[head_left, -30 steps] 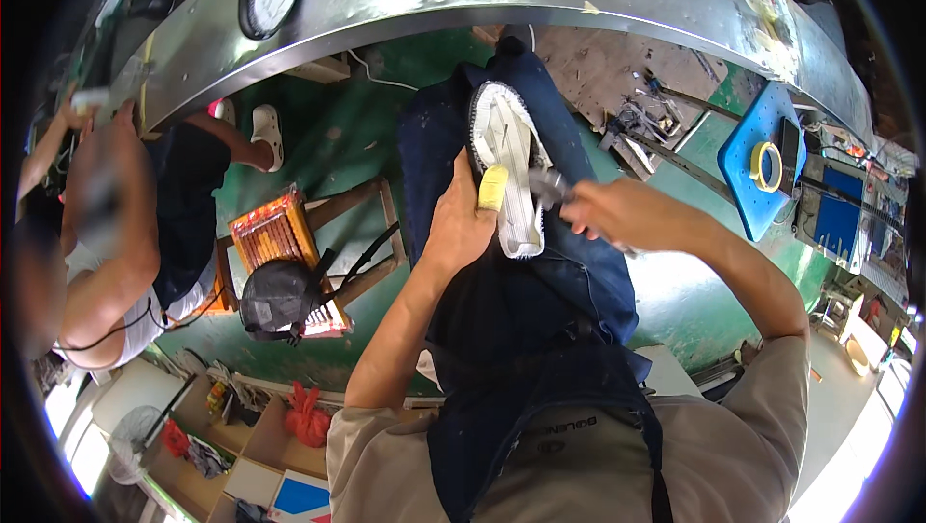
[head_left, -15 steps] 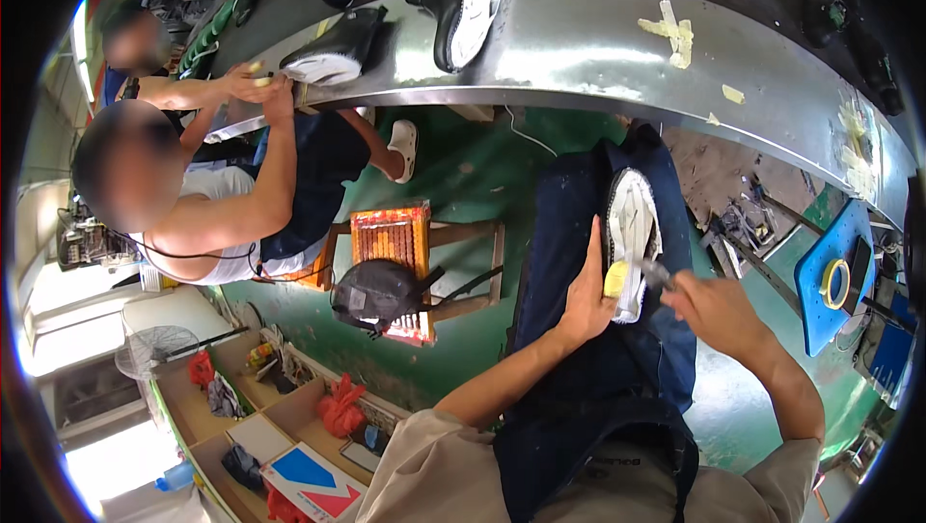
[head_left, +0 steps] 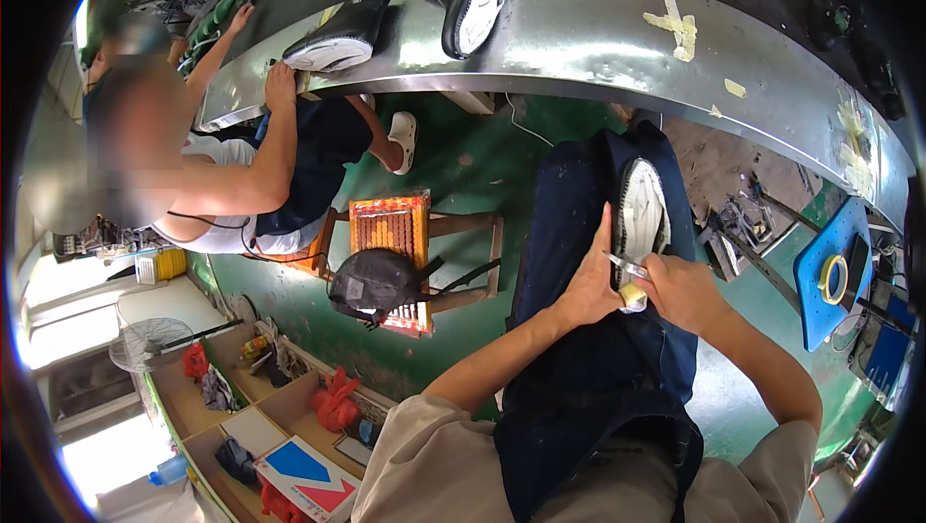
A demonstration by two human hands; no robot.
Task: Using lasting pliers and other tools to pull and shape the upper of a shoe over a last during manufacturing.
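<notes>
A dark shoe with a white sole (head_left: 643,205) lies sole up across my lap, its heel end toward me. My left hand (head_left: 590,287) is closed along the left side of the shoe, fingers stretched up its edge. A yellow piece (head_left: 633,295) lies over the heel end by that hand's thumb; I cannot tell whether it is a thumb covering. In my right hand (head_left: 680,293) is a slim metal tool (head_left: 622,263), its tip pointing left across the sole; its exact kind is unclear. The dark blue apron (head_left: 564,205) lies under the shoe.
A metal-edged bench (head_left: 569,31) runs ahead, bearing black boots (head_left: 338,36) with white soles. At left sits a person (head_left: 231,166) by the bench. A stool (head_left: 463,224) with a beaded seat pad and black bag stands between us; a blue board (head_left: 830,272) with tape is at right.
My right hand has moved left and down onto the heel end, bringing the metal tool across the sole. The seated person has shifted, and one arm now reaches farther over the bench.
</notes>
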